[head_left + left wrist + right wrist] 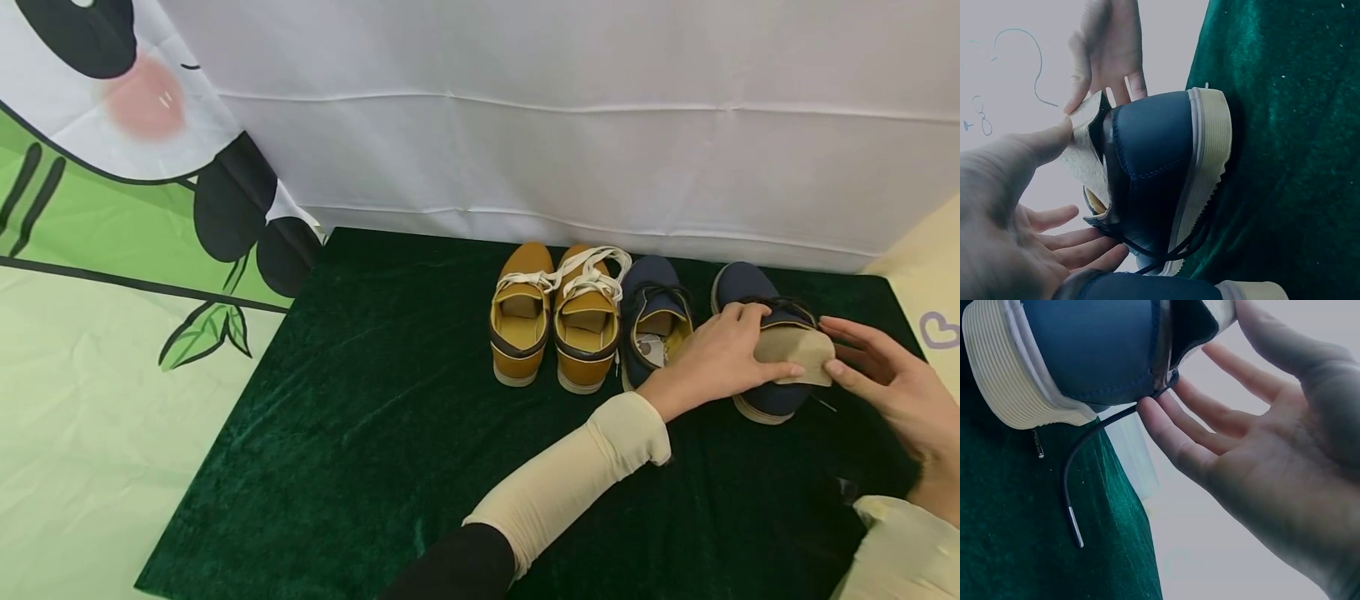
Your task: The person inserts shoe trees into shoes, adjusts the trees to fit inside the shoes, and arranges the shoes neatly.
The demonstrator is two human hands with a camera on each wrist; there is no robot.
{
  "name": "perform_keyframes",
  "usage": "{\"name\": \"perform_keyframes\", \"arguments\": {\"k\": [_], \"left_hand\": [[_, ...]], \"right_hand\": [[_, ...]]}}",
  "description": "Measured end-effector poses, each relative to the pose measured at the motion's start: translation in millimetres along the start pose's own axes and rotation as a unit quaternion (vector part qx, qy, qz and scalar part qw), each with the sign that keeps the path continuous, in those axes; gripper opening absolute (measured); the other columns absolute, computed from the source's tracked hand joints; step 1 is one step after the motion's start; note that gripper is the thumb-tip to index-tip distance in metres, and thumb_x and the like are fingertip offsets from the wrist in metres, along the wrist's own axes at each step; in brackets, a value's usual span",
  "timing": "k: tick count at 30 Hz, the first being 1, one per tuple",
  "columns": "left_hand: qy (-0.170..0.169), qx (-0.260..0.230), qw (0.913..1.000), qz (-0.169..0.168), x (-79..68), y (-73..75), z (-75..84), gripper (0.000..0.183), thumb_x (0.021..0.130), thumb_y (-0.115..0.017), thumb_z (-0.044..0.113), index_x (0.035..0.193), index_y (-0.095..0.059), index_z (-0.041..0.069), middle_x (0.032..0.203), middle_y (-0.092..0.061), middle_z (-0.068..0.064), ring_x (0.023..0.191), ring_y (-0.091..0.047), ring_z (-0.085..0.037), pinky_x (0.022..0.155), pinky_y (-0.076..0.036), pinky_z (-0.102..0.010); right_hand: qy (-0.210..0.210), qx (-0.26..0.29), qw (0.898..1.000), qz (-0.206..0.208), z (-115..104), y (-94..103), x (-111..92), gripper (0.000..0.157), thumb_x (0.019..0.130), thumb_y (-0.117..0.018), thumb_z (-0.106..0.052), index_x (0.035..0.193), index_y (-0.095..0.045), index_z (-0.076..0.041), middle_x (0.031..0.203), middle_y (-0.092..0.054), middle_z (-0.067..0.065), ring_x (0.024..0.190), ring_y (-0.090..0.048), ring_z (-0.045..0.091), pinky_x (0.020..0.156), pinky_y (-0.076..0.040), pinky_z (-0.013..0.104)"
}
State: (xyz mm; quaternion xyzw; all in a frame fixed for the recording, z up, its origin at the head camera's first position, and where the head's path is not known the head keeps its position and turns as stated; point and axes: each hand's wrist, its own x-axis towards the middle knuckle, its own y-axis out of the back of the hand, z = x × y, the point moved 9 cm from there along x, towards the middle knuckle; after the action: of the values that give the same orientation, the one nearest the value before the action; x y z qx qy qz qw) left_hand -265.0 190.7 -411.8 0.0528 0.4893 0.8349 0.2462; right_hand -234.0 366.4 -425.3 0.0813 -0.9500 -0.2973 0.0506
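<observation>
A navy lace-up shoe (742, 283) stands at the right of the green cloth, its toe toward the back. A flat beige piece like an insole (801, 350) sticks up out of its opening. My left hand (712, 360) reaches in from the left, thumb on the beige piece and fingers beside the shoe's laced front. From the right, my right hand (892, 385) holds the piece's other edge with the thumb; its fingers touch the shoe's collar. A dark lace (1071, 472) with a metal tip hangs by those fingers. The part of the piece inside the shoe is hidden.
Left of my left wrist stands the other navy shoe (651, 273), with something white inside. Beside it are two mustard shoes with white laces, a left one (517, 367) and a right one (581, 371). The dark green cloth (360, 417) meets a white curtain (525, 150) behind.
</observation>
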Motion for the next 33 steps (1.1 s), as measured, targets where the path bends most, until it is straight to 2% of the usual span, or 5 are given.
{"name": "perform_keyframes", "arguments": {"k": [15,22,25,29,33], "left_hand": [[-0.01,0.021,0.9982,0.056,5.1,1.3,0.0,0.057,0.095,-0.065,0.062,0.139,-0.045,0.032,0.126,-0.054,0.017,0.097,-0.055,0.005,0.081,-0.047,-0.009],[-0.02,0.046,0.9965,0.067,6.1,1.5,2.3,0.052,0.096,-0.064,0.06,0.133,-0.045,0.029,0.12,-0.054,0.016,0.088,-0.054,0.004,0.07,-0.044,-0.009],[-0.019,0.052,0.9958,0.072,6.8,1.0,2.9,0.051,0.096,-0.064,0.06,0.132,-0.045,0.029,0.119,-0.053,0.016,0.083,-0.053,0.004,0.067,-0.044,-0.009],[-0.016,0.068,0.9944,0.08,8.0,-0.1,4.8,0.05,0.097,-0.065,0.059,0.131,-0.045,0.029,0.12,-0.053,0.016,0.084,-0.054,0.005,0.067,-0.044,-0.009],[-0.008,0.089,0.9923,0.085,9.8,-2.8,4.8,0.048,0.096,-0.066,0.057,0.13,-0.045,0.03,0.12,-0.052,0.016,0.09,-0.055,0.007,0.073,-0.046,-0.008]], "right_hand": [[-0.041,-0.038,0.998,0.034,-1.1,-5.0,8.5,0.058,0.106,-0.061,-0.019,0.16,-0.042,-0.025,0.144,-0.039,-0.027,0.108,-0.039,-0.013,0.076,-0.035,0.0],[-0.061,-0.061,0.996,0.03,0.6,-7.2,10.0,0.059,0.106,-0.061,-0.026,0.161,-0.04,-0.029,0.163,-0.034,-0.004,0.116,-0.036,-0.011,0.082,-0.036,0.005],[-0.065,-0.084,0.994,0.026,0.7,-7.4,10.8,0.059,0.107,-0.059,-0.029,0.162,-0.038,-0.028,0.171,-0.026,0.008,0.13,-0.043,0.009,0.093,-0.039,0.013],[-0.05,-0.106,0.993,0.014,-4.1,-9.7,14.8,0.06,0.108,-0.058,-0.027,0.163,-0.035,-0.021,0.171,-0.022,0.022,0.137,-0.039,0.054,0.109,-0.044,0.032],[-0.03,-0.108,0.994,0.001,-10.1,-14.1,19.4,0.061,0.108,-0.058,-0.021,0.162,-0.034,-0.009,0.168,-0.02,0.032,0.131,-0.036,0.07,0.109,-0.048,0.056]]}}
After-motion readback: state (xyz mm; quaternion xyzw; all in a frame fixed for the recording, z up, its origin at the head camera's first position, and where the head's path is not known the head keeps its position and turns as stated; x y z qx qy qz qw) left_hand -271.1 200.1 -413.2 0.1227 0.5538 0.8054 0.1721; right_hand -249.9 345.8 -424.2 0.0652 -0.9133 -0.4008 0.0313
